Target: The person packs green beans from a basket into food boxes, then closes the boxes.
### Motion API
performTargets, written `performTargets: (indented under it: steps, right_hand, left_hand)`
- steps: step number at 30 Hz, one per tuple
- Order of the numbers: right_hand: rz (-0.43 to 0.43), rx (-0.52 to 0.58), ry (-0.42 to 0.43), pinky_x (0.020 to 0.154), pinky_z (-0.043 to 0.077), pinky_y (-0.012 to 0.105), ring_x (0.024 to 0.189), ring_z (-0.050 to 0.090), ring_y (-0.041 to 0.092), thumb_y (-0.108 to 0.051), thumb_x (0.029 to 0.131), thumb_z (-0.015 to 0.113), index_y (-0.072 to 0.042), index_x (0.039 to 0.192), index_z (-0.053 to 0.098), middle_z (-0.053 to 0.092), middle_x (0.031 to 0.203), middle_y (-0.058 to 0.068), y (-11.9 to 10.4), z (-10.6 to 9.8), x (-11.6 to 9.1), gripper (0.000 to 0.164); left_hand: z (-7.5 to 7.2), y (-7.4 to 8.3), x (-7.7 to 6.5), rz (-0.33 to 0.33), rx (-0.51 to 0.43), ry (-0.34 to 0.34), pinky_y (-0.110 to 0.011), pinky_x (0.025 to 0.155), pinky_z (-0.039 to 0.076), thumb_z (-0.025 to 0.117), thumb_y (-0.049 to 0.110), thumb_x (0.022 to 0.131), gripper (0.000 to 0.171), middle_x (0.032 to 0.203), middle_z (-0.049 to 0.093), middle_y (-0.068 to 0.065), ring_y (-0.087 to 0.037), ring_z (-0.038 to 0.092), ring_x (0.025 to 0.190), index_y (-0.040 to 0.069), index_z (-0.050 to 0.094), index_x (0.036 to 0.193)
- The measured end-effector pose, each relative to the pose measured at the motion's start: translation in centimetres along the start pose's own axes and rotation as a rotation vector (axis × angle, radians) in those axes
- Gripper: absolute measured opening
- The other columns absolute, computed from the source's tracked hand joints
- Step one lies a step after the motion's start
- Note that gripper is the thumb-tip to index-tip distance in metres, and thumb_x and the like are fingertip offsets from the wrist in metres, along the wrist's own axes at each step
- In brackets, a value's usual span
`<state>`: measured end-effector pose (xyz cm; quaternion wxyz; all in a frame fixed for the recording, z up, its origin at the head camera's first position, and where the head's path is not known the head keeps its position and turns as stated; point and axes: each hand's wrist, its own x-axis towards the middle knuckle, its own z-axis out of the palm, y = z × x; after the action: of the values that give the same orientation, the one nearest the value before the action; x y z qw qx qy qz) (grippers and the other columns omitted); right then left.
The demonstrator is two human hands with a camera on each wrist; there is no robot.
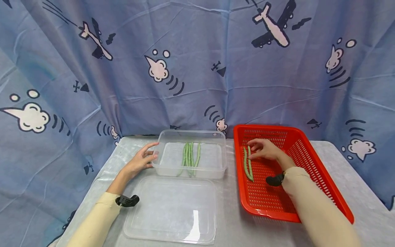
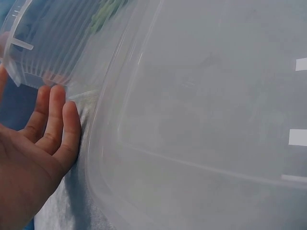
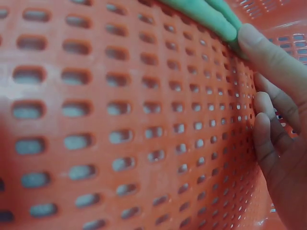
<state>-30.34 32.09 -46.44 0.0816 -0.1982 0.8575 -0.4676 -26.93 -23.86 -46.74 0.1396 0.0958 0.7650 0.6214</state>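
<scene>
Two beans (image 1: 245, 164) lie in the basket (image 1: 273, 213) at the thumb of the spread right hand (image 1: 265, 150), while the left hand (image 1: 140, 161), fingers apart, touches the box (image 1: 171, 157) holding more beans (image 1: 188, 157).

Left sleeve (image 1: 97, 219): long, plain, pale cream-yellow.
Right sleeve (image 1: 311, 202): same colour, small creases at cuff.
Left wrist unit (image 1: 127, 201): black, rounded outer end.
Right wrist unit (image 1: 275, 179): black, likewise rounded (band partly hidden at cuff).
Left hand (image 1: 140, 159), right hand (image 1: 266, 150): bare.
</scene>
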Motion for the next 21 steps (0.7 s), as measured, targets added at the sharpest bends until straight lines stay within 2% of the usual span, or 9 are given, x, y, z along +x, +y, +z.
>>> performTargets:
  steps: [6, 13, 18, 21]
  right_hand:
    - [0.011, 0.051, 0.008, 0.07, 0.052, 0.026, 0.088, 0.061, 0.032, 0.007, 0.079, 0.085, 0.014, 0.12, 0.057, 0.062, 0.098, 0.027, 0.02, 0.09, 0.04, 0.05]
    - [-0.015, 0.132, 0.009, 0.072, 0.056, 0.029, 0.087, 0.065, 0.034, 0.012, 0.079, 0.082, 0.014, 0.119, 0.051, 0.063, 0.098, 0.029, 0.06, -0.03, 0.05, 0.051]
    - [-0.017, 0.181, 0.053, 0.067, 0.055, 0.028, 0.083, 0.067, 0.027, 0.014, 0.079, 0.081, 0.016, 0.118, 0.05, 0.063, 0.095, 0.034, 0.07, -0.13, -0.03, 0.05]
    - [0.01, 0.243, 0.063, 0.066, 0.057, 0.032, 0.079, 0.067, 0.022, 0.015, 0.08, 0.079, 0.017, 0.12, 0.049, 0.064, 0.094, 0.032, 0.0, -0.16, -0.05, 0.05]
  left_hand:
    - [-0.05, -0.05, 0.03, -0.009, -0.003, 0.005, -0.049, 0.091, 0.047, 0.057, 0.012, 0.105, 0.059, 0.153, 0.031, -0.028, -0.043, 0.034, 0.137, 0.019, 0.034, 0.16]
    - [0.06, 0.28, -0.11, -0.006, -0.002, 0.006, -0.048, 0.09, 0.048, 0.058, 0.012, 0.105, 0.06, 0.152, 0.031, -0.028, -0.043, 0.035, 0.136, 0.019, 0.034, 0.159]
    - [0.14, 0.26, -0.15, -0.003, -0.009, 0.002, -0.05, 0.091, 0.048, 0.058, 0.012, 0.105, 0.06, 0.151, 0.031, -0.029, -0.043, 0.036, 0.135, 0.018, 0.033, 0.159]
    - [0.15, 0.2, -0.1, -0.005, -0.013, -0.001, -0.052, 0.094, 0.046, 0.057, 0.012, 0.105, 0.06, 0.151, 0.032, -0.028, -0.043, 0.037, 0.134, 0.018, 0.033, 0.16]
